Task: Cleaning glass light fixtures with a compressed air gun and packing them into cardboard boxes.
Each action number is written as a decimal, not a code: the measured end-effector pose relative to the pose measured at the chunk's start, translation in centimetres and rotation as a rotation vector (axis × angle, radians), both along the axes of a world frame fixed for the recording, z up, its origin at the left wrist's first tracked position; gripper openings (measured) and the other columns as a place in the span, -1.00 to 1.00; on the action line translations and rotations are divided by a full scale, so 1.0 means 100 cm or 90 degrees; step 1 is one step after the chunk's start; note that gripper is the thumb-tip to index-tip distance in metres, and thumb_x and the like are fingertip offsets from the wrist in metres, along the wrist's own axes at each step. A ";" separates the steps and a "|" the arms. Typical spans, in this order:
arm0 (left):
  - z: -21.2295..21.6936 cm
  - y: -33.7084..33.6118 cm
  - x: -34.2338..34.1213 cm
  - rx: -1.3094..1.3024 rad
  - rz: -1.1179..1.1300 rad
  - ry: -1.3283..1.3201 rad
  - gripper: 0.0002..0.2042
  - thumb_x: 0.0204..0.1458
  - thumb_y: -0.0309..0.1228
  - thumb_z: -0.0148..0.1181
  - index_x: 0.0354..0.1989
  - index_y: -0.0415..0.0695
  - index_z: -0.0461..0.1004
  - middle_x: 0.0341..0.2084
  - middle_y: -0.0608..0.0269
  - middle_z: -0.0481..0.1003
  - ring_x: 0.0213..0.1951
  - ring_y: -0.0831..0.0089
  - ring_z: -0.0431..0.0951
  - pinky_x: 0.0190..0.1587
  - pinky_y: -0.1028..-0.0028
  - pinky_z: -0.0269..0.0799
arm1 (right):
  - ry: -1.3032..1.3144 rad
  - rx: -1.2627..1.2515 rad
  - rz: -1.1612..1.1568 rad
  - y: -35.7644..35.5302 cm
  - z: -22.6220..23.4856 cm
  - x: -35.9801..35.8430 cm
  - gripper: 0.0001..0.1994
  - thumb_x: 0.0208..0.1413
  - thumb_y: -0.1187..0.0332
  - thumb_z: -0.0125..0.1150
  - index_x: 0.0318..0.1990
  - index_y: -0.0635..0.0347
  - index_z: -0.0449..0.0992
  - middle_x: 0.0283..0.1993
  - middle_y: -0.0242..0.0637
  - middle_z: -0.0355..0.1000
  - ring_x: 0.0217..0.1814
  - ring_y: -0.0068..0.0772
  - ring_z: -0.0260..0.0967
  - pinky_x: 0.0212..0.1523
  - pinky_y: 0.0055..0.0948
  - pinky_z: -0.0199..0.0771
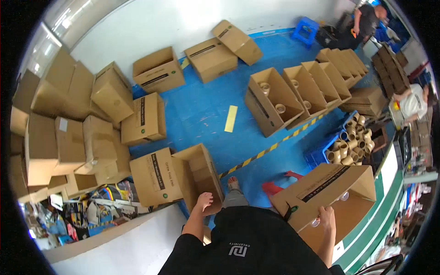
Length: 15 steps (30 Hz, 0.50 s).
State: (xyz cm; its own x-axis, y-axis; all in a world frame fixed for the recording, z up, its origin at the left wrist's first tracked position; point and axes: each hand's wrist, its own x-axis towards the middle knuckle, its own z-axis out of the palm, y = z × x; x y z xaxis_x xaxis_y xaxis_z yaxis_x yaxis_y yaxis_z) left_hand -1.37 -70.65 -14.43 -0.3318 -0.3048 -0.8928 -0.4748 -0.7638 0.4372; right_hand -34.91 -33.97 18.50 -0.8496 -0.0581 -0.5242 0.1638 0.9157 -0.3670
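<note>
To my right, a tilted open cardboard box (321, 188) lies along the green-edged bench. My right hand (327, 216) is closed over the edge of this box. Inside it shows a clear round thing (343, 196), and another clear round thing (315, 222) is beside my fingers; I cannot make out their kind. My left hand (205, 200) hangs over another open cardboard box (200, 158) on the floor, in front and to the left. Its fingers are curled, and what they hold, if anything, is hidden.
Stacked cartons (68, 142) crowd the left side. A row of open boxes (270, 103) holding round pieces stands ahead right, beside a blue crate (321, 153) of tan tubes (350, 142). A blue stool (305, 31) is by the wall. Two people work at far right.
</note>
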 end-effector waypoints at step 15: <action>0.003 0.030 0.063 0.006 0.144 -0.111 -0.70 0.15 -0.23 -0.02 -0.05 -0.13 0.42 -0.25 0.18 0.53 -0.32 0.33 0.54 -0.41 0.36 0.46 | 0.106 -0.067 0.536 -0.223 0.035 -0.072 -0.51 0.06 0.18 0.08 -0.70 0.51 0.34 -0.65 0.24 0.26 -0.53 0.23 0.36 -0.48 -0.08 0.34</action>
